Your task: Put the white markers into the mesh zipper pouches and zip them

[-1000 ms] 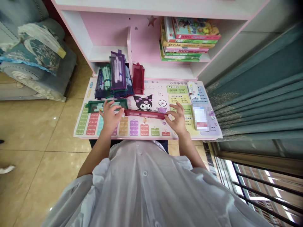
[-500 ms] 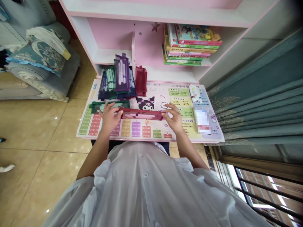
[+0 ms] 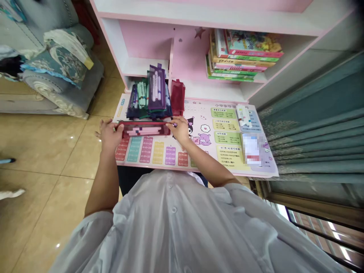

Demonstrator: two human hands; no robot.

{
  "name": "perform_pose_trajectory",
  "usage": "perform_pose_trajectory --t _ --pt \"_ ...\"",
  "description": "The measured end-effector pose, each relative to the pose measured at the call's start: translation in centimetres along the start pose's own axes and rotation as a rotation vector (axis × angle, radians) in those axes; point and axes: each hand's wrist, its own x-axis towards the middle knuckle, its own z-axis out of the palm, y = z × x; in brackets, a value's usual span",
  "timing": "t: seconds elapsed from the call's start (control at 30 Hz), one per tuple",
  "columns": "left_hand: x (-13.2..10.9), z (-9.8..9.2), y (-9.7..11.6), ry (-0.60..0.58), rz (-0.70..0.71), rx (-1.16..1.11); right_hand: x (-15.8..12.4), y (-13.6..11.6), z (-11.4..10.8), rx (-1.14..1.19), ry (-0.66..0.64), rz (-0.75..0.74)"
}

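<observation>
Since the red mesh pouch (image 3: 143, 129) is long, the left hand (image 3: 110, 134) and right hand (image 3: 179, 129) each pinch one end (fingers curled, not spread), holding it level before the stacked pouches (image 3: 156, 91).

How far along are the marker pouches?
Done: the filled pouches sit stacked against the shelf, a purple pouch on top. In hand: the left hand and right hand grip the ends of a red mesh pouch, with pale markers inside. Left: a dark red pouch stands by the stack, contents unclear, and a bundle of pens lies on the desk mat.
</observation>
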Motion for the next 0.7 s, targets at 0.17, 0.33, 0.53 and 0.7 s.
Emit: perform_pose_trajectory --t 0.17,0.33,0.53,0.7 --pt "1.3 0.6 -0.9 -0.03 -0.042 0.068 0.5 -1.8 0.9 -0.083 -0.098 0.102" --pt "1.4 2.0 -1.7 -0.054 -0.07 0.112 0.7 -2.5 1.4 -0.19 -0.138 0.164" --pt "1.1 3.0 -2.3 -0.053 -0.087 0.112 0.7 -2.1 2.1 -0.243 -0.147 0.136" --pt "0.9 2.9 -2.0 -0.018 -0.097 0.1 0.3 -2.1 1.7 -0.218 -0.108 0.105"
